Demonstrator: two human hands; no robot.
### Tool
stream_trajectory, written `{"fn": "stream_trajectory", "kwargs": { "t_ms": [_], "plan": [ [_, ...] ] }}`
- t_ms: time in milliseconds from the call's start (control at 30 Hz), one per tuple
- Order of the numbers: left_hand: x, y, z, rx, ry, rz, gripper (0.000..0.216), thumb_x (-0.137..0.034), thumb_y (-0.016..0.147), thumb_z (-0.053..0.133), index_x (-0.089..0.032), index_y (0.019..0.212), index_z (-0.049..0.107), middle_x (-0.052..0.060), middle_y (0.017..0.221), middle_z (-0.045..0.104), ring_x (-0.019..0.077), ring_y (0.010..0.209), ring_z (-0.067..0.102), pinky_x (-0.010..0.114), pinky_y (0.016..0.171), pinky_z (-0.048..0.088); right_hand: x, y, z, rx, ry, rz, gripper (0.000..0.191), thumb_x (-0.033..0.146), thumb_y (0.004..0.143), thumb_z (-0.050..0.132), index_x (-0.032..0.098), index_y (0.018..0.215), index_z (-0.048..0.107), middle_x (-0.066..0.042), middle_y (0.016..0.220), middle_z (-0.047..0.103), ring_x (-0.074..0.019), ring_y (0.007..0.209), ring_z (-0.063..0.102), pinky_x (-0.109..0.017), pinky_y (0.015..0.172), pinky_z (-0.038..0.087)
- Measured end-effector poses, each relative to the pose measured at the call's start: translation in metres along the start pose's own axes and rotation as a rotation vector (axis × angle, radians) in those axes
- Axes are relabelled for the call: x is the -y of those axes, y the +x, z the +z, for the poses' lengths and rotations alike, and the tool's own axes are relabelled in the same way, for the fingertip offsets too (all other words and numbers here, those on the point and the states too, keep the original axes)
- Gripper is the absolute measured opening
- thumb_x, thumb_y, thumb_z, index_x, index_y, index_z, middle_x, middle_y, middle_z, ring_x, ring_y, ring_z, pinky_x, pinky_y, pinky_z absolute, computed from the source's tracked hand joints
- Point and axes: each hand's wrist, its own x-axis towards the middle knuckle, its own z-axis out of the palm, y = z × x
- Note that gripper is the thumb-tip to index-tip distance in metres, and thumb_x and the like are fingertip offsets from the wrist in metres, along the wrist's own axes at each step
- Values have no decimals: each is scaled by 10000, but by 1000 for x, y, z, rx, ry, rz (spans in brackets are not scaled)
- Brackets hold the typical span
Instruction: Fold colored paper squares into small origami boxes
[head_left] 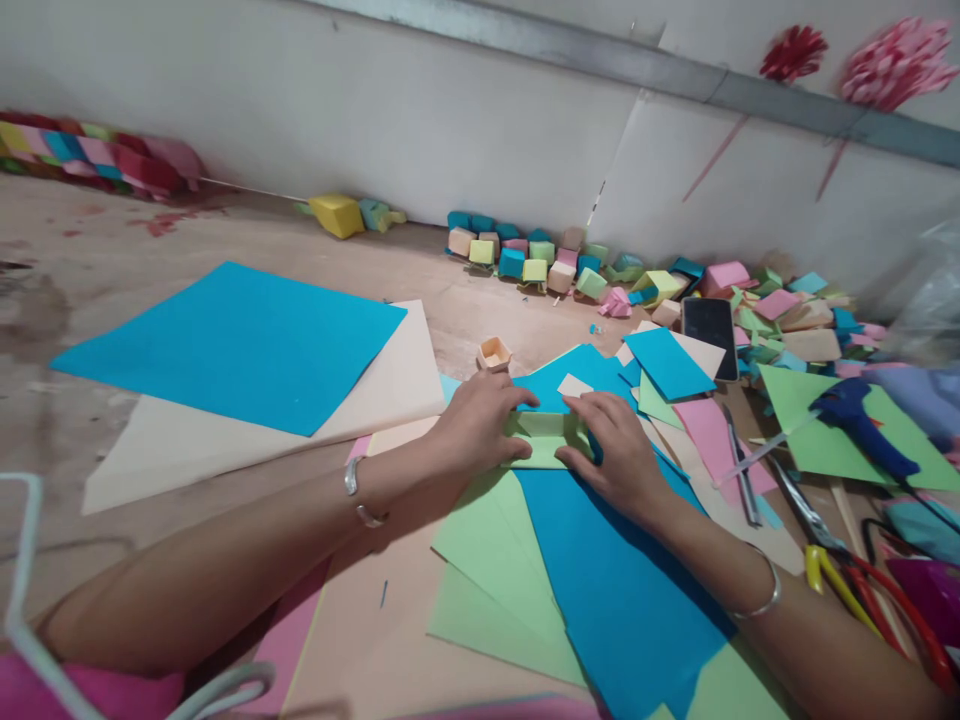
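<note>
A creased strip of light green paper (549, 438) lies between my hands, its long edges partly folded up. My left hand (484, 425) pinches its left end, thumb at the near edge and fingers at the far edge. At the right end, my right hand (611, 445) grips it the same way. Underneath are blue sheets (600, 570) and light green sheets (510, 570). Just beyond my left hand stands a small open peach paper box (494, 353). A small pale paper piece (574, 386) lies by my right fingertips.
To the right lie scissors (885, 590), a blue glue gun (862, 420), a cutter knife (742, 470) and a phone (709, 338). Several small folded paper boxes (517, 255) line the wall. A large blue sheet (240, 345) rests on cream paper at left. A white cable (30, 590) hangs front left.
</note>
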Motion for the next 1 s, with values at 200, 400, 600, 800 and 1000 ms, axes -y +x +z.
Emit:
{"fn": "stream_trajectory", "kwargs": {
  "t_ms": [200, 400, 600, 800, 1000],
  "plan": [
    [-1, -4, -2, 37, -81, 69, 115, -183, 760, 672, -170, 666, 607, 8, 718, 582, 154, 703, 513, 271, 612, 346, 3, 1, -7, -28, 8, -25, 94, 243, 881, 581, 213, 886, 670, -66, 828, 622, -230, 878, 580, -388, 766, 447],
    [-8, -17, -3, -12, 281, 333, 120, -158, 854, 578, -175, 735, 579, 29, 744, 565, 170, 685, 467, 298, 563, 275, 12, -10, -19, 88, -153, -324, 260, 102, 930, 457, 178, 1074, 660, -114, 1115, 677, -250, 1100, 575, -424, 894, 433],
    [-19, -26, -3, -78, 463, 448, 133, -137, 884, 533, -182, 760, 547, 37, 750, 562, 189, 681, 446, 313, 561, 265, 21, -17, -23, 151, -342, -408, 267, 202, 919, 547, 52, 1123, 631, -178, 1109, 675, -295, 1033, 602, -448, 851, 463],
    [-26, -27, -14, 106, 186, 266, 81, -120, 727, 577, -164, 794, 590, 52, 790, 598, 204, 723, 511, 327, 609, 376, 22, -18, -21, 58, -453, -476, 255, 46, 872, 535, 19, 1105, 637, -223, 1094, 680, -320, 1029, 616, -459, 838, 463],
    [-23, -27, -16, -75, -634, -163, 636, -321, 712, 716, -195, 1294, 490, 106, 1125, 625, 257, 1028, 586, 402, 839, 490, 15, -15, -18, -113, -283, -233, 188, 98, 877, 559, 98, 1044, 644, -116, 912, 732, -215, 785, 661, -349, 723, 478]
  ]
}}
